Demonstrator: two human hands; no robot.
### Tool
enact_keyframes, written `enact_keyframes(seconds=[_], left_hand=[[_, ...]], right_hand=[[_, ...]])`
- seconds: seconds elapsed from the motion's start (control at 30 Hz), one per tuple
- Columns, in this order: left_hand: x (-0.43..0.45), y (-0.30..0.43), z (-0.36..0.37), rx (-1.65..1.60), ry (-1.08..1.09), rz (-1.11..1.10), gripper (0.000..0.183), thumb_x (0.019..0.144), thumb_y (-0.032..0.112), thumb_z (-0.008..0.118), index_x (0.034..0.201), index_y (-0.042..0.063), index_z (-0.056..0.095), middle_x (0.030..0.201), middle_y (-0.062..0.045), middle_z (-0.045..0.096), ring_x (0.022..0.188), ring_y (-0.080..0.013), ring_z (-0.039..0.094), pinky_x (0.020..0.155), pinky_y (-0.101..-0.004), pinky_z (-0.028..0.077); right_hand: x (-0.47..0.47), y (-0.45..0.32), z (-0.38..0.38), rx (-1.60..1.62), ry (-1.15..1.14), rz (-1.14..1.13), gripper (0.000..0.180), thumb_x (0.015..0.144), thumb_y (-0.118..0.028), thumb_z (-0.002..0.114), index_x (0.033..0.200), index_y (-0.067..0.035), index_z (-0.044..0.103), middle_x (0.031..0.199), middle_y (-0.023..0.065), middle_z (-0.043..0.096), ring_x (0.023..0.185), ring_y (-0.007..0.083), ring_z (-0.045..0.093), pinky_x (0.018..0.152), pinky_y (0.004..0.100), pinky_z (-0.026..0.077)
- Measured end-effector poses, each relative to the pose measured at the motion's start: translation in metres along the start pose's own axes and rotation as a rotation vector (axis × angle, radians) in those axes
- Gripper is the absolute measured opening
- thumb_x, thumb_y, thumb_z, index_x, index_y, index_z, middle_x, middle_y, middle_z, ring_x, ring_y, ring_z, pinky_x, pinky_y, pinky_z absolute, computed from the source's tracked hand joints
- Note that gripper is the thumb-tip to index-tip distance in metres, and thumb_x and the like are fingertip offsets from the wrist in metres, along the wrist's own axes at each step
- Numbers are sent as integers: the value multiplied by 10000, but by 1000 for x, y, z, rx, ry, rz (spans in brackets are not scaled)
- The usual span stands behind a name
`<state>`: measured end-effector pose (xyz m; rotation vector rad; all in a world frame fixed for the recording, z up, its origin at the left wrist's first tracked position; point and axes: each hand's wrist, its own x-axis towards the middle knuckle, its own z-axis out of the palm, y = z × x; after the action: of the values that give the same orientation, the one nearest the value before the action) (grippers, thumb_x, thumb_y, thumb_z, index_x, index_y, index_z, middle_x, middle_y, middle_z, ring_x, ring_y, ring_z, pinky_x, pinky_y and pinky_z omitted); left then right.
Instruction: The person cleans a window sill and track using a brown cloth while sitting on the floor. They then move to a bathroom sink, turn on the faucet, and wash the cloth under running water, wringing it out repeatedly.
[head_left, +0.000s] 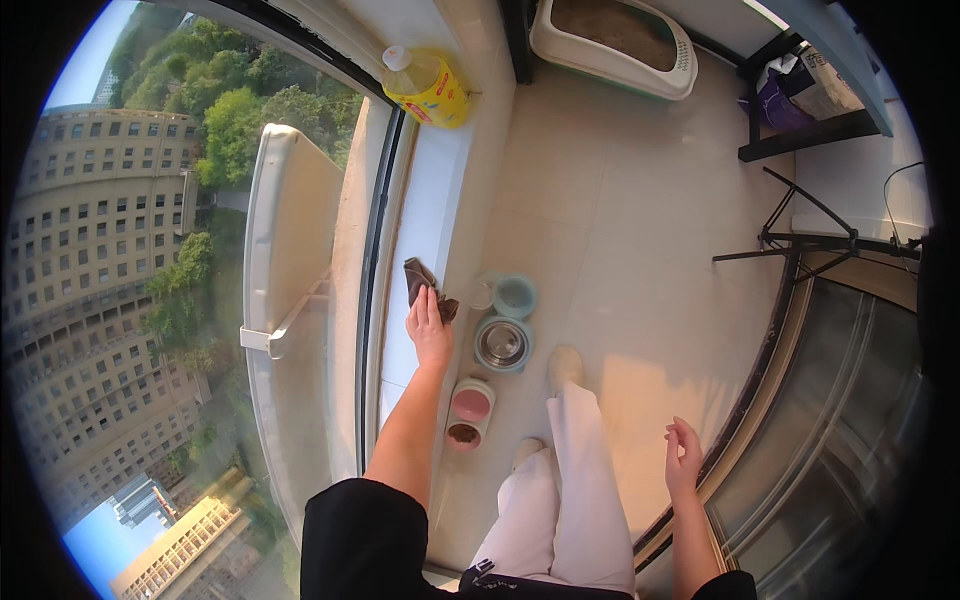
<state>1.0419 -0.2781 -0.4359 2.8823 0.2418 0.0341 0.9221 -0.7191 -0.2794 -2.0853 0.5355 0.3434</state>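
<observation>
My left hand (429, 326) is on a dark brown cloth (420, 277), pressing it onto the white windowsill (429, 202). Part of the cloth bunches out past the fingertips and to the right of them. My right hand (683, 457) hangs in the air over the floor at the lower right, holding nothing, its fingers loosely bent. Farther along the same sill stands a yellow-labelled plastic bottle (427, 88) with a white cap and yellow liquid inside.
Below the sill, on the tiled floor (600, 247), are a blue pet feeder (505, 343) and a pink double bowl (471, 406) with kibble. A litter box (615, 45) stands at the back. Black folding legs (814, 240) jut in from the right. Window glass (300, 390) borders the left.
</observation>
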Motion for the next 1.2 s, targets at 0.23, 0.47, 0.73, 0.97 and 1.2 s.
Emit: enact_keyframes(seconds=[0.23, 0.47, 0.73, 0.97, 1.2], left_hand=[[-211, -92, -51, -426, -1023, -1005, 502, 735, 80, 641, 1207, 6, 486, 1069, -127, 603, 821, -238, 611, 743, -332, 499], [-231, 127, -175, -85, -1089, 209, 434, 704, 225, 639, 1103, 65, 584, 973, -138, 640, 889, -268, 620, 785, -352, 483], [-315, 305, -234, -166, -1078, 654, 455, 709, 181, 629, 1125, 12, 557, 990, -154, 636, 898, -251, 620, 781, -337, 485], [-592, 469, -274, 15, -1303, 1034, 439, 723, 180, 619, 1130, 30, 556, 939, -138, 638, 790, -207, 636, 593, -317, 521], [-912, 617, -341, -499, -2517, 223, 338, 916, 222, 414, 1163, 7, 495, 1036, -126, 583, 893, -208, 590, 711, -304, 511]], right_hand=[[-147, 81, -48, 167, 237, 142, 224, 880, -83, 516, 1088, -7, 550, 897, 95, 616, 790, 160, 603, 714, 273, 491], [-445, 158, -73, 138, 391, 597, 281, 842, -211, 557, 1068, -46, 583, 935, 126, 637, 837, 216, 616, 760, 312, 487], [-714, 194, -37, 426, 683, 765, 310, 840, -221, 561, 1084, -31, 572, 905, 109, 640, 796, 173, 624, 716, 286, 495], [-909, 264, 101, 824, 1001, 1049, 272, 805, -240, 562, 983, -40, 614, 787, 100, 659, 691, 185, 638, 655, 313, 503], [-1018, 353, 103, 1044, 1303, 1136, 291, 806, -201, 547, 992, 15, 604, 735, 91, 639, 624, 161, 606, 600, 290, 493]])
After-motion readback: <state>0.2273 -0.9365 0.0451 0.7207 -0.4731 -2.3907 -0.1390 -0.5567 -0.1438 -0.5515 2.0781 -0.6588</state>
